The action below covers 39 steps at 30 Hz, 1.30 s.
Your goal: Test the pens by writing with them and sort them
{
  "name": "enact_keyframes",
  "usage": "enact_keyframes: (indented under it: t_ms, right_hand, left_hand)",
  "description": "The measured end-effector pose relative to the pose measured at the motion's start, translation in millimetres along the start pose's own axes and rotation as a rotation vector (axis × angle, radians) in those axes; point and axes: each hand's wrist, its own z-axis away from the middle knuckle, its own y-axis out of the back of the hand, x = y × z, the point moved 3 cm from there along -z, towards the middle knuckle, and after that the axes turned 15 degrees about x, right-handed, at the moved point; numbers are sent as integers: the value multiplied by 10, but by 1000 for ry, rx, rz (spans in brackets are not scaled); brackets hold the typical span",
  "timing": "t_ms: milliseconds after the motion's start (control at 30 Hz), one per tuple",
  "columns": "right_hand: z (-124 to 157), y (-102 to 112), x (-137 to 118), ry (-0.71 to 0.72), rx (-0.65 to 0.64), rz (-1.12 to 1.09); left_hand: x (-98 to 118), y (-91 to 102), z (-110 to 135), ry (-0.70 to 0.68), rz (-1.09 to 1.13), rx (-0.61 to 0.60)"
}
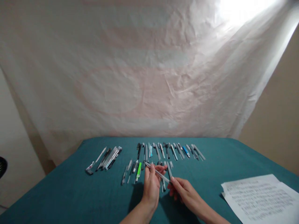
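Observation:
Both of my hands meet over the middle of a teal tablecloth. My left hand pinches the upper part of a clear pen that slants from upper left to lower right. My right hand grips the same pen at its lower end with closed fingers. Just behind my hands lies a short row of pens, one with a green barrel.
A long row of several pens lies across the back of the table, one with a blue barrel. A bundle of pens lies at the back left. Printed paper sheets lie at the front right. A creased white sheet hangs behind.

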Motion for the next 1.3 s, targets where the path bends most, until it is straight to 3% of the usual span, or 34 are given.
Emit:
enact_keyframes:
  t_ms: [200,333,667,800,967,1167,1300]
  right_hand:
    - [-55,103,37,67,161,49]
    - [-106,172,87,61,192,43]
    - [-115,181,166,247,293,188]
    - [-106,190,133,288,283,190]
    - [-119,181,150,188,193,135]
    - [-112,207,102,243,179,99]
    - [-124,207,114,200,148,71]
  left_hand:
    - [-85,-8,72,65,-57,-79]
    - [-171,-3,98,124,-90,-137]
    - [-222,48,56,95,-181,-100]
    - [-221,60,33,101,-189,-66]
    - [-221,61,9,93,-203,-57]
    - [-213,64,4,86,-201,-54]
    - [-219,62,3,90,-216,-64]
